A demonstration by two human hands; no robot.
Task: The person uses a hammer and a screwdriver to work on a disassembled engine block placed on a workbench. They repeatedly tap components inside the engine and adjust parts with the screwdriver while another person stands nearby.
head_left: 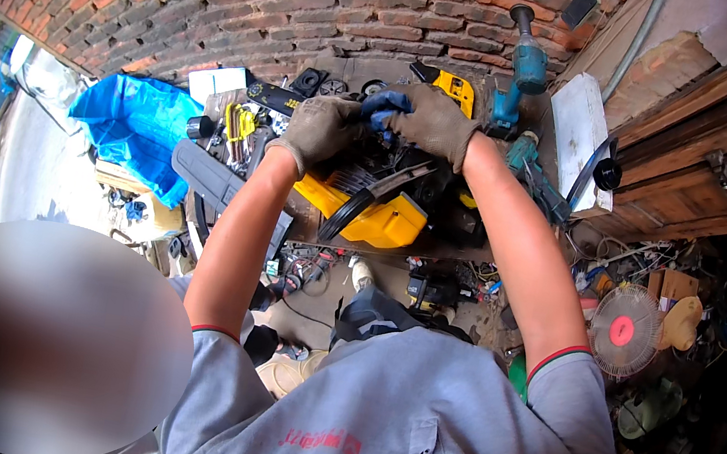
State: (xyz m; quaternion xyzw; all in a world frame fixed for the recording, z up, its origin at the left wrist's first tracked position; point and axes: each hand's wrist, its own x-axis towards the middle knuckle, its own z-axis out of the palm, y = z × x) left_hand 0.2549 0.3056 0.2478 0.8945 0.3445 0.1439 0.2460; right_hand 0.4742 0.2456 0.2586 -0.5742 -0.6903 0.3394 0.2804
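Observation:
Both my hands wear grey-brown work gloves and meet over a yellow-and-black chainsaw (391,224) on the workbench. My left hand (320,128) is closed near the saw's guide bar (272,97), which points left. My right hand (430,122) curls in beside it, fingers bent. Dark blue material (388,109) shows between the gloves; I cannot tell whether it is a rag or part of a glove. Whatever the fingertips grip is hidden. Below my right hand, the saw's black handle (368,199) slants across the yellow housing. A loose yellow cover (454,90) lies just behind my right hand.
Teal power tools (528,68) stand at the bench's right, near a white board (576,132). Yellow-handled tools (238,124) and a blue tarp (140,123) are at left. Brick wall (323,2) rises behind. A fan (625,330) stands lower right; another person is lower left.

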